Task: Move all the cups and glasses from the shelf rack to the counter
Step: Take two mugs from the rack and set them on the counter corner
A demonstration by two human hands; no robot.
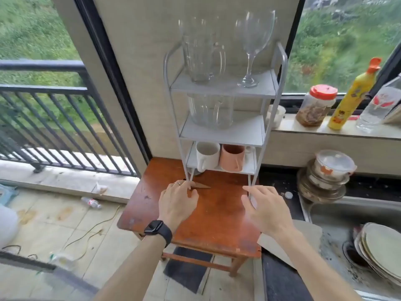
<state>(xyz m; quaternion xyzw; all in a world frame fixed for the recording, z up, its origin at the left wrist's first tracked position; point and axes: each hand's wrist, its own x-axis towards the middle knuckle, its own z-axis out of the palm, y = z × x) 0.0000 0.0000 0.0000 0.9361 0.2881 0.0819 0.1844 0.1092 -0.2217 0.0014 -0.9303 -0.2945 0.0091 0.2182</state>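
Note:
A white three-tier shelf rack stands on a small wooden table. Its top tier holds a clear glass pitcher and a wine glass. On the middle tier sits a wide glass mug. The bottom tier carries a white mug and a pink mug. My left hand, with a black watch on the wrist, rests by the rack's left front leg, fingers relaxed. My right hand hovers open beside the right front leg. Neither holds anything.
A dark counter with a steel sink lies to the right, with stacked plates in it and stacked bowls behind. On the window ledge stand a red-lidded jar, a yellow bottle, a clear bottle and a white cup.

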